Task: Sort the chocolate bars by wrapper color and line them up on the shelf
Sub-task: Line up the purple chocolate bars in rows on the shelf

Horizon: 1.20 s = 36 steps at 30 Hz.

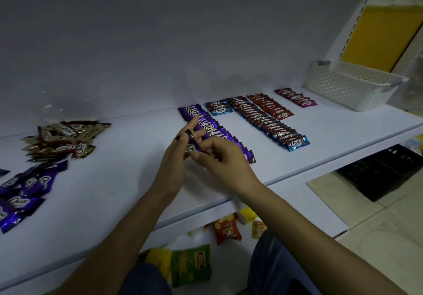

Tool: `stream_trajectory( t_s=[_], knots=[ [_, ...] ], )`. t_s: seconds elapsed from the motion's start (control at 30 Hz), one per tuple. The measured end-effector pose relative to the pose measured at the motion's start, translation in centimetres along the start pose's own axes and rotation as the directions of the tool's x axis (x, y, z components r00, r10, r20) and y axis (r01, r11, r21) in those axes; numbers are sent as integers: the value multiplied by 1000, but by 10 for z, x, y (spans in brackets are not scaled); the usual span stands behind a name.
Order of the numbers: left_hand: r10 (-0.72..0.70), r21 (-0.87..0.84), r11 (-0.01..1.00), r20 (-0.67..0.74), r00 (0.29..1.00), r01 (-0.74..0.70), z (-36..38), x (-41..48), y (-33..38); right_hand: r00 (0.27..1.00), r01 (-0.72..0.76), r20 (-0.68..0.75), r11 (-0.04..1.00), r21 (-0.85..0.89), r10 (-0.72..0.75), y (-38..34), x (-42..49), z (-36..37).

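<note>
Nearest you, under the shelf edge at six o'clock, snack bags lie on a lower level: a green bag (191, 265), a yellow bag (160, 257) touching its left side, and an orange bag (226, 230) further in.

Your forearms reach up over the white shelf (114, 203) and your hands meet at its middle. Your right hand (220, 159) has its fingers curled and pinches a purple bar (191, 148). Your left hand (175, 157) holds the same bar from the other side, index finger straight toward twelve o'clock, the other fingers bent toward the wrapper. The bar sits between both hands, just above the near end of the purple row (214, 130), which runs overlapped from your hands toward the back wall at eleven o'clock.

At nine o'clock, near the frame edge, loose purple bars (25, 194) lie in a heap. Just beyond them, at ten o'clock, sits a mixed pile of gold and brown bars (66, 139).

At one o'clock a short blue row (218, 108) lies beside the purple row's far end. Next toward two o'clock come a long brown-and-blue row (265, 123), a red row (271, 107) and a short magenta row (297, 99), each apart from its neighbour.

Farthest, at two o'clock, a white perforated basket (343, 88) stands on the shelf's end, with a yellow panel (384, 36) above it.
</note>
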<state>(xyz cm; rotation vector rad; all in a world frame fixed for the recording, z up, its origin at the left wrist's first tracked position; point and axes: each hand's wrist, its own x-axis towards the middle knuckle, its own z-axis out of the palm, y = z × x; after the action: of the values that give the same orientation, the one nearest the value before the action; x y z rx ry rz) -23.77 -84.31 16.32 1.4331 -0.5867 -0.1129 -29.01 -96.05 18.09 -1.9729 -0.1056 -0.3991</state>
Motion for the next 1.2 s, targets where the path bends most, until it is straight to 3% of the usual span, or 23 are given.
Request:
stream_trajectory(
  t_s=[0.1,0.17,0.23,0.33,0.43,0.7,0.8,0.9,1.07,1.2],
  knots=[
    [-3,47,999,-88,996,8,0,3,-1,998,-22,-63,999,43,25,2,-3,-11],
    [-16,63,998,-177,984,28,1,3,-4,997,28,-63,986,-165,-39,8,-10,-24],
    [-18,111,993,-269,963,50,0,4,-8,993,109,-6,907,-407,-122,16,-18,-35],
    [55,393,917,-284,957,63,-1,2,-14,969,245,170,765,-596,-178,27,-28,-40],
    [-14,408,906,-238,971,113,-1,2,-16,962,260,230,756,-601,-148,28,-35,-39],
    [-46,367,920,-245,968,137,-2,3,-15,984,169,161,722,-671,-81,22,-31,-32],
    [-29,322,938,-287,958,125,-3,3,-14,996,90,71,736,-671,-57,18,-30,-24],
    [-32,290,948,-317,948,128,-4,3,-14,997,80,61,646,-760,-52,13,-24,-11],
    [4,373,923,-262,965,97,-3,2,-15,995,94,97,620,-779,-30,10,-28,-27],
    [16,466,881,-201,979,81,-1,1,-17,1000,7,18,656,-754,9,25,-35,-73]
  ],
)
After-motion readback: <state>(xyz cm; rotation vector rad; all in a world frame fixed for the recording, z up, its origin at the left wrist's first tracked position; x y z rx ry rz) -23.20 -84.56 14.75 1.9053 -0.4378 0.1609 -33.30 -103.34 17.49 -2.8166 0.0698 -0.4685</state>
